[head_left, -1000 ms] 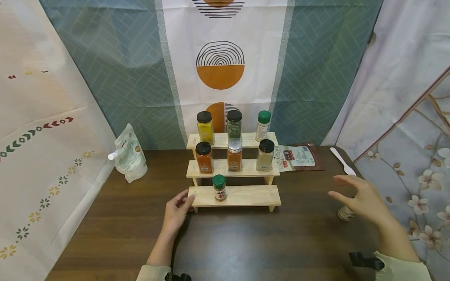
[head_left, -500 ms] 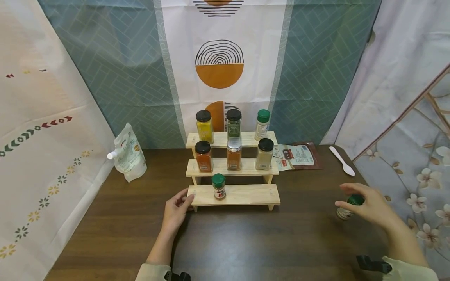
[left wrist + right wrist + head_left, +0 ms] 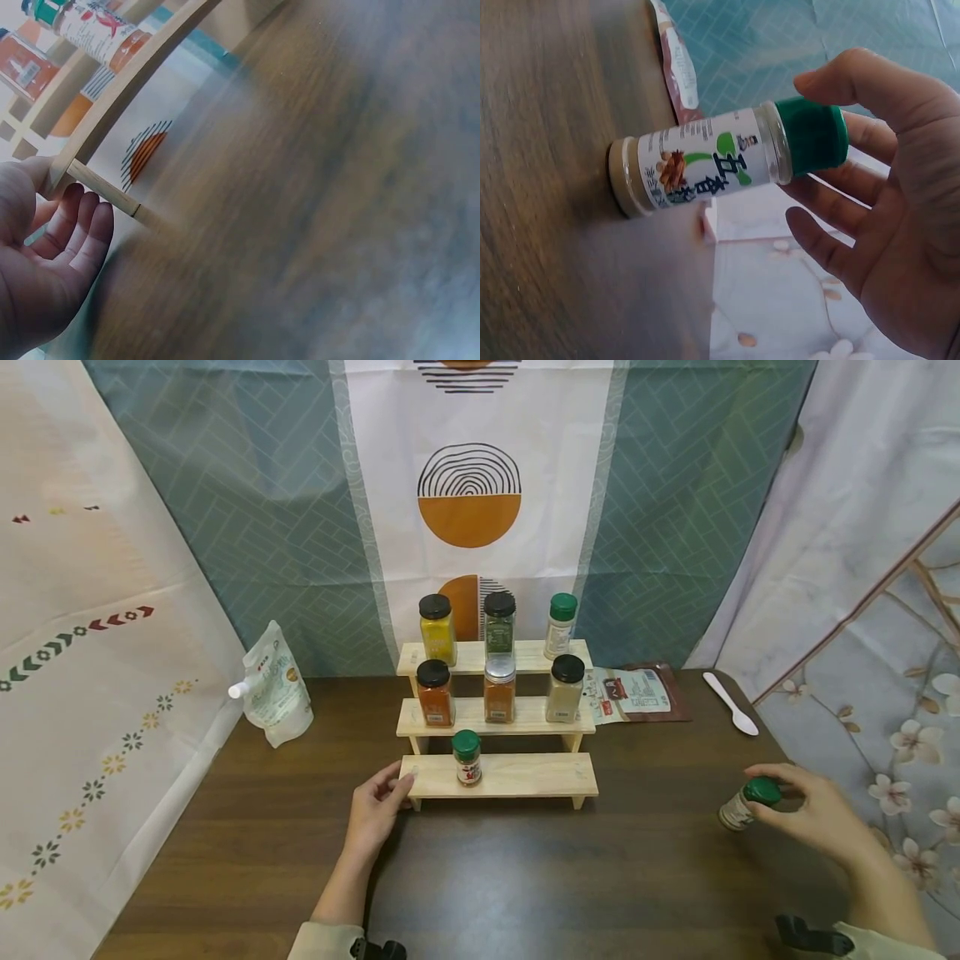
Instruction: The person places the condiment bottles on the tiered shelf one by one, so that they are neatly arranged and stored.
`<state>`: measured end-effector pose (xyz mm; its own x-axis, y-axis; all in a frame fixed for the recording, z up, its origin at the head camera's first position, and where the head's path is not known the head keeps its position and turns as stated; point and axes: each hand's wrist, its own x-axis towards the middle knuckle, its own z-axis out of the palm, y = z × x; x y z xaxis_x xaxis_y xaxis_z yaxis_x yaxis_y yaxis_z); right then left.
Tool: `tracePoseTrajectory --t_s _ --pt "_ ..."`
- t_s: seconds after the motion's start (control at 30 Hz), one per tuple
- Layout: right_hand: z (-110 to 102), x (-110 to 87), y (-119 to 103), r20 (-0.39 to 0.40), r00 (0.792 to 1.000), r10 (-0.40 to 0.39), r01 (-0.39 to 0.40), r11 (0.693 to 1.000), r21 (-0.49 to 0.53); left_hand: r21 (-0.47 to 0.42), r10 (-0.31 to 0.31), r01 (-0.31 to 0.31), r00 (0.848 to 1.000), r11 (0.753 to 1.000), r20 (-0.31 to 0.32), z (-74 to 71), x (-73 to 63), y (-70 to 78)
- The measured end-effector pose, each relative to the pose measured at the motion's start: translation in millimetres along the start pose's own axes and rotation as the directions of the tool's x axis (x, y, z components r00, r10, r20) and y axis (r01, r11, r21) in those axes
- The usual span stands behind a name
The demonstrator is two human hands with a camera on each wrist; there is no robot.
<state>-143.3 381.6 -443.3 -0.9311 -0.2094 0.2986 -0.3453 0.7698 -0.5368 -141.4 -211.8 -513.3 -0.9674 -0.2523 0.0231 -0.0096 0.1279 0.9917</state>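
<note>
At the right of the table stands a spice jar (image 3: 737, 814) with a green cap and a white label, its base on the tabletop. My right hand (image 3: 813, 814) holds it by the cap, thumb on one side and fingers on the other; the right wrist view shows the jar's label (image 3: 705, 161) uncovered. A three-tier wooden rack (image 3: 536, 777) stands in the middle. With thumb and curled fingers, my left hand (image 3: 375, 814) grips the left end of its lowest shelf. A smaller green-capped jar (image 3: 468, 760) stands on that shelf, left of its middle.
Several spice jars stand on the rack's upper two tiers, including a silver-capped jar (image 3: 499, 693). Behind its right side lies a brown-and-white packet (image 3: 637, 695). A white spoon (image 3: 731, 703) lies at far right; a white spouted pouch (image 3: 277, 689) stands at left.
My right hand has moved right and slightly down, and its thumb and fingers have closed about the jar's green cap. The left hand stays at the rack.
</note>
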Motion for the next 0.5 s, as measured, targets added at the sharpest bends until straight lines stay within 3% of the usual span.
tracePoseTrajectory --t_s 0.5 --pt "0.3 0.5 -7.5 -0.073 0.995 0.067 -0.073 0.994 -0.082 -0.017 -0.003 0.003 1.000 1.000 0.006 -0.8 0.0 -1.1"
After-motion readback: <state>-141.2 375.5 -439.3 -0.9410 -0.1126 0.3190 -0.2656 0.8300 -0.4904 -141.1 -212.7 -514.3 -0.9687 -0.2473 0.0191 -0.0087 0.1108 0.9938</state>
